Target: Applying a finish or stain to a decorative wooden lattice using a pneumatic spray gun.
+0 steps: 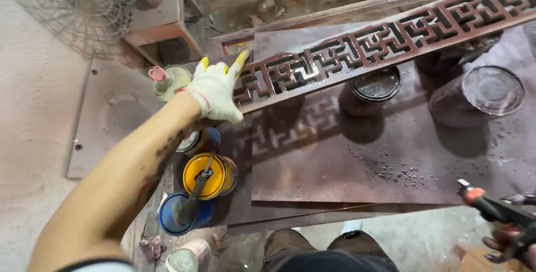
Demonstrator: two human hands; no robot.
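Observation:
A long carved wooden lattice strip (385, 37), wet with dark red-brown lacquer, lies tilted across round cans (375, 85) on a stained work board (346, 166). My left hand (216, 89), in a white glove with yellow fingertips, grips the strip's left end. My right hand (511, 242) is at the bottom right corner, partly cut off, and holds a spray gun (491, 208) with an orange tip pointing left toward the board.
A yellow paint can (211, 176) with a brush and a blue can (184, 213) stand below my left arm. A lidded can (491, 89) sits at the right. A wire fan guard (72, 9) and a wooden stool (162, 20) are at the upper left.

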